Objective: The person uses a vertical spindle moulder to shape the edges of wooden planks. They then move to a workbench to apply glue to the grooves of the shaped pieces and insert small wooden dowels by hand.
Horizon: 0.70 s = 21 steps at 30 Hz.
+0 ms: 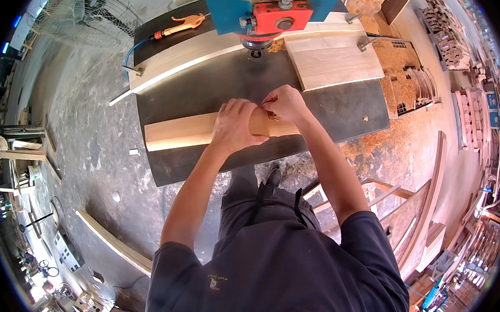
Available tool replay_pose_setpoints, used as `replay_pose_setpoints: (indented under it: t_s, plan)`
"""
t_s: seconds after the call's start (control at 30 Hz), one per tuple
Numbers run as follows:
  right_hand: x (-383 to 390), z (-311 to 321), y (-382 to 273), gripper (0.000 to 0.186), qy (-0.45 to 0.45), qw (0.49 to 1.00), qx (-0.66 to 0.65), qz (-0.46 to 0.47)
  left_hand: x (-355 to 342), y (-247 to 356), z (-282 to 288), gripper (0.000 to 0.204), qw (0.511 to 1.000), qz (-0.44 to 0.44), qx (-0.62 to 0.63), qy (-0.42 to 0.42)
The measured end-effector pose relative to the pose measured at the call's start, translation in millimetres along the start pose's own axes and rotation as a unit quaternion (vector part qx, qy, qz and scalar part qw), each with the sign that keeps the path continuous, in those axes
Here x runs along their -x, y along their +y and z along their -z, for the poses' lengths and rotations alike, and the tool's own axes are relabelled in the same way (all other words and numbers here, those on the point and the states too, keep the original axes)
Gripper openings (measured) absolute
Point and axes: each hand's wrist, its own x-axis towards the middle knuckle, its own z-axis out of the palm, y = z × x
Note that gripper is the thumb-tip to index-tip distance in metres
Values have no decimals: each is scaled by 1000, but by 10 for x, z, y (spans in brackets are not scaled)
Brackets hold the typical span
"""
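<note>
A long light wooden board (177, 132) lies across the dark machine table (211, 89), near its front edge. My left hand (236, 126) grips the board around its middle, fingers bent over the back edge and thumb along the top. Just to the right, my right hand (283, 105) pinches at something small beside a rough patch with shavings (273, 115) on the board; what its fingers hold is too small to make out. Above, the blue and red drilling machine (283, 18) has its dark chuck (256, 47) hanging over the table, behind both hands.
A long fence (181, 60) and a wide pale board (335, 65) lie at the back. An orange air gun (182, 27) rests behind them. A fan (81, 20) stands back left; sawdust (402, 75) lies at the right, and loose timber (112, 239) at the lower left.
</note>
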Motion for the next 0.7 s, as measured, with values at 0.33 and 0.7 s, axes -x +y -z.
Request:
replay_pose_setpoints:
  t_s: [0.33, 0.7]
  plan:
    - [-50, 29, -35, 15, -23, 1000, 3, -18, 1, -16, -4, 81, 1000, -12, 5, 16]
    - [20, -18, -11, 15, 13, 998, 9, 53, -42, -20, -37, 76, 999, -33, -12, 4]
